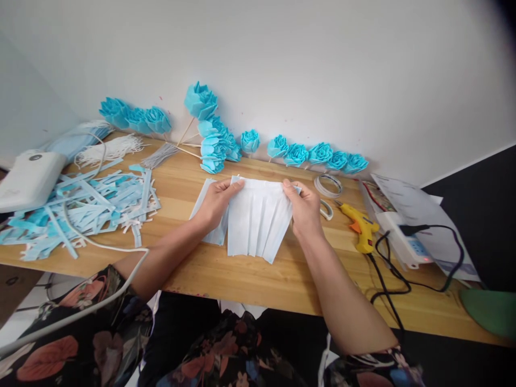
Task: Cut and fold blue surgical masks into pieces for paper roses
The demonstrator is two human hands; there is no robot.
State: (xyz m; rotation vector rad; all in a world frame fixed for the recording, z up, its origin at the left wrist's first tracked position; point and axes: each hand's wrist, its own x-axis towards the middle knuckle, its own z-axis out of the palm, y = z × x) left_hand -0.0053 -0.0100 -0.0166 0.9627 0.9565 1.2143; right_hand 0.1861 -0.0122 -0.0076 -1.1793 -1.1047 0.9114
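Between my two hands a pleated face mask (258, 217) is stretched by its top corners, its white side toward me and its pleats fanning out downward. My left hand (220, 201) pinches the upper left corner, thumb on top. At the upper right corner my right hand (303, 207) grips in the same way. No ear loops show on this mask. Under my left hand, on the wooden table, lies another pale blue mask piece (215, 235), partly hidden by the hand. Right of my right hand are scissors (326, 209), mostly covered, and a roll of white tape (328, 186).
Blue fabric flowers (320, 153) line the wall. Left are cut blue strips (100, 201), white ear loops (110, 150), grey wires (160, 155) and a white power bank (32, 180) with its cable. Right are a yellow glue gun (363, 228), a power strip (403, 242) and black cords.
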